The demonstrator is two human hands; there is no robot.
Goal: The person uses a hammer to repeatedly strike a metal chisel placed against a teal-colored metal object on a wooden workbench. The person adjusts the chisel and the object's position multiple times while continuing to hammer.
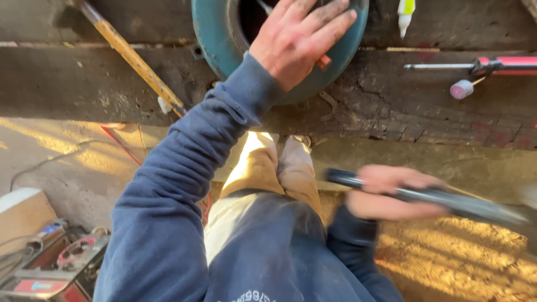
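Head view: your left hand [296, 42] lay flat, fingers [330, 19] spread open, on the teal round housing [215, 33] standing on the dark wooden desk [363, 106]. Your right hand [391, 193] (blurred) was closed around a dark bar-shaped tool [447, 198], held low, well apart from the housing. A yellow-handled tool [131, 59] lay at left; a red-handled tool [498, 64] at right.

A white squeeze tube [405, 15] with a yellow-green band hangs at the top right (only its tip end shows). A cardboard box [22, 215] sits bottom left.
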